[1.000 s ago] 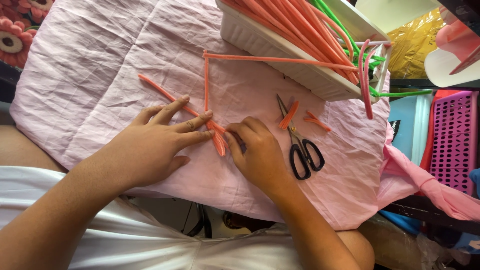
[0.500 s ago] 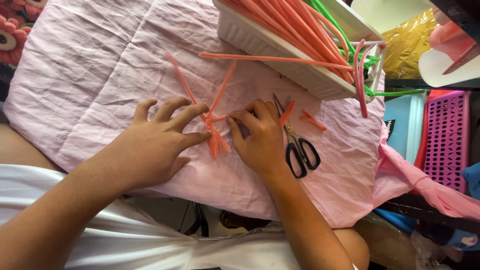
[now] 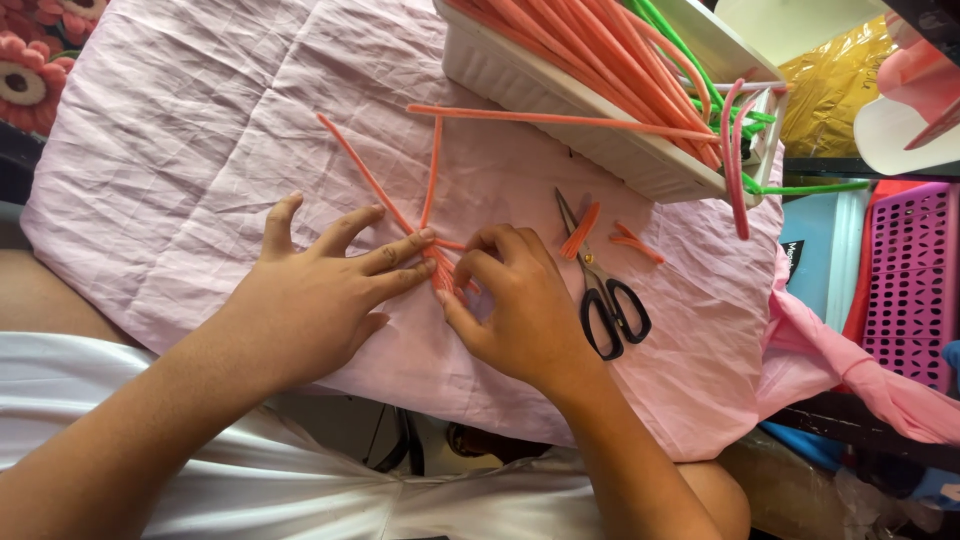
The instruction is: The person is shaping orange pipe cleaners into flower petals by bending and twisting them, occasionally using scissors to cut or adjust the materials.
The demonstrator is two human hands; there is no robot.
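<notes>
The salmon pipe cleaners point(image 3: 432, 262) are now pinched together in the right hand point(image 3: 520, 305) grip, pressed down by left hand point(image 3: 320, 290) fingertips; since a second ago the free ends have been fanned upward, so a twist seems underway. Just right of the grip, black scissors point(image 3: 605, 295) are laid on the pink cloth point(image 3: 200, 120)-covered worktop, a white tray point(image 3: 600, 140) beyond.

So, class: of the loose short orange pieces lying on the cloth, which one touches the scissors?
The fanned orange piece against the scissors blades; the other short pieces lie apart, rightward.
</notes>
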